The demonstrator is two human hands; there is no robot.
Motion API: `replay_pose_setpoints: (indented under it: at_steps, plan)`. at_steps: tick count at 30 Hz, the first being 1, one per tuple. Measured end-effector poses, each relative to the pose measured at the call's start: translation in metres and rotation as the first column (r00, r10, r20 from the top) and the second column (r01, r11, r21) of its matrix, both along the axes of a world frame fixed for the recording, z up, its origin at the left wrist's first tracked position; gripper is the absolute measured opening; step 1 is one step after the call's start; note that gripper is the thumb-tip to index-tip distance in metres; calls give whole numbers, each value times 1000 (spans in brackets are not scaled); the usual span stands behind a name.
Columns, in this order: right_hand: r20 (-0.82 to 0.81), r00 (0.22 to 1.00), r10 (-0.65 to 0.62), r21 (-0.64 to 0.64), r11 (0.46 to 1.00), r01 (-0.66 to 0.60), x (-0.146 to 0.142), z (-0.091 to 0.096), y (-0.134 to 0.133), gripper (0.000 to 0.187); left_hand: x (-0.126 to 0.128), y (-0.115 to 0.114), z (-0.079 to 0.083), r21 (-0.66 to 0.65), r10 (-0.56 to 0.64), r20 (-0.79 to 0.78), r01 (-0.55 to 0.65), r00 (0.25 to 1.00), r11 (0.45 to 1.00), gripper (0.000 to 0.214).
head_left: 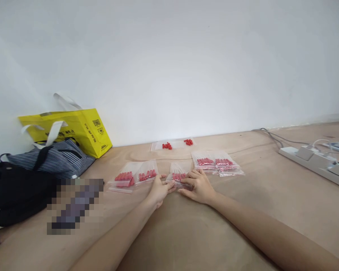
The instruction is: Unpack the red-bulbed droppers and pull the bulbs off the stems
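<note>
A clear zip bag (179, 175) with several small red pieces and pale sticks lies between my hands. My left hand (159, 191) is closed on the left end of its near edge, thumb and fingers together. On the other end, my right hand (199, 187) grips the same edge with bent fingers. Left of my left hand lie similar filled bags (147, 174), some overlapping (123, 178). Beyond my right hand rest two stacks of filled bags (205, 162), side by side.
Loose red pieces (167, 145) lie on clear plastic bags (156, 146) near the wall. On the left are a yellow bag (97, 131), a striped bag (59, 158), dark cloth (19, 192) and a blurred-out object (76, 205). A white power strip (307, 162) with cables sits right.
</note>
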State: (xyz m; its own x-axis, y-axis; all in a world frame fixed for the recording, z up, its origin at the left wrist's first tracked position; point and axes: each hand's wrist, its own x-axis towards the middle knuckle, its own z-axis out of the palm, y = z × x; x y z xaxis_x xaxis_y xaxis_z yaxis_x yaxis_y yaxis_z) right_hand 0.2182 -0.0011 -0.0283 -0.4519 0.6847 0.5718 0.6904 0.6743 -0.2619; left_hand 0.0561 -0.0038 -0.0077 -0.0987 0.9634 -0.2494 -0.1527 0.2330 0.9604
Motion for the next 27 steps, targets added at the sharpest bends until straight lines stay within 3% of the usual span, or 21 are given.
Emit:
replay_pose_setpoints:
  at_steps: [5, 12, 17, 23, 27]
  plan:
    - [-30, 999, 15, -30, 999, -16, -5, 2, -1, 18, 3, 2, -7, 94, 1, -63, 5, 998, 996, 41]
    - [-62, 998, -34, -121, 992, 27, -15, 2, 1, 20, 1, 8, -15, 180, -13, -133, 37, 991, 983, 41]
    - [-170, 977, -129, -264, 961, 80, -19, -2, 8, 28, 0, 8, -15, 209, -71, -127, 96, 989, 973, 50]
    - [-150, 988, -24, -252, 968, -15, -18, 1, 8, 16, -1, 7, -13, 216, -94, -140, 123, 986, 969, 43]
    - [-235, 971, -42, -336, 941, -41, -19, 3, 8, 21, 0, 7, -13, 233, -117, -173, 156, 978, 960, 39]
